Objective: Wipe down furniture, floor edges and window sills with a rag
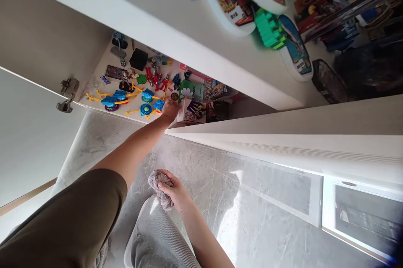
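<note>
My left hand reaches into the low cabinet, fingers closed at a blue plastic toy with yellow parts near the shelf's front edge; the fingertips are partly hidden. More blue-and-yellow toys stand beside it: a round one with a green centre and a long-armed one. To the right of the hand is a small white box with pictures, and behind it a green box with a flower. Lower down, above the floor by my knee, my right hand grips a crumpled greyish-purple cloth.
Red figures, a black box and other small toys fill the shelf. An open door with a metal hinge stands at left. The upper shelf juts overhead with packaged toys. Grey tile floor lies below.
</note>
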A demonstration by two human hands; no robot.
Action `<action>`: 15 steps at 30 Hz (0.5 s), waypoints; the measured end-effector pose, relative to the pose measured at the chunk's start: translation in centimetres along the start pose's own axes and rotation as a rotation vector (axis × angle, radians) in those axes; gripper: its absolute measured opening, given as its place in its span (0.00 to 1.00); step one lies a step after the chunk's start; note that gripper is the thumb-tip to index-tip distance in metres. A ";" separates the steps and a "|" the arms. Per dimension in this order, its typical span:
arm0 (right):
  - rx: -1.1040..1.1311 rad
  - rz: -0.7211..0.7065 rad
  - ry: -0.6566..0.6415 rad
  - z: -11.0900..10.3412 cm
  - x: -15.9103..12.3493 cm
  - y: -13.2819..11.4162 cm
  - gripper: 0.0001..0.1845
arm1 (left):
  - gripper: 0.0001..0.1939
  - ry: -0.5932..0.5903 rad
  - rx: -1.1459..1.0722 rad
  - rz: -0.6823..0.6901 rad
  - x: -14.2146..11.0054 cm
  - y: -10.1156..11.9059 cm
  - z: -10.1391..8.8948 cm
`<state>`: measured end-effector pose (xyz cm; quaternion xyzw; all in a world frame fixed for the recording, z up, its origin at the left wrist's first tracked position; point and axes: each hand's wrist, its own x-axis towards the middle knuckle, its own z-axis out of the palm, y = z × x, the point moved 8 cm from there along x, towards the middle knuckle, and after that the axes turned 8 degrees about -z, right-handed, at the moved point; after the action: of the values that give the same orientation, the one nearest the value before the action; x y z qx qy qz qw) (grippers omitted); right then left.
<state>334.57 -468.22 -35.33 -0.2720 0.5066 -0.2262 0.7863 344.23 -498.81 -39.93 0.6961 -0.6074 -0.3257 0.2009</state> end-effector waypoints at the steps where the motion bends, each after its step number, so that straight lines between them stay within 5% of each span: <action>1: 0.008 0.003 -0.004 0.1 0.0 -0.1 0.31 | 0.16 -0.002 0.000 -0.005 -0.1 -0.1 0.0; 8: 0.021 -0.003 -0.002 1.0 0.8 -0.4 0.31 | 0.13 -0.014 -0.091 0.004 -0.7 1.4 -0.6; 15: 0.064 0.007 -0.017 1.8 1.9 0.1 0.32 | 0.03 0.038 -0.215 -0.105 -4.9 -1.9 -7.7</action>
<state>336.97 -469.01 -36.03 -0.2467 0.4934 -0.2370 0.7997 350.73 -494.56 -34.71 0.7074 -0.5279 -0.3856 0.2687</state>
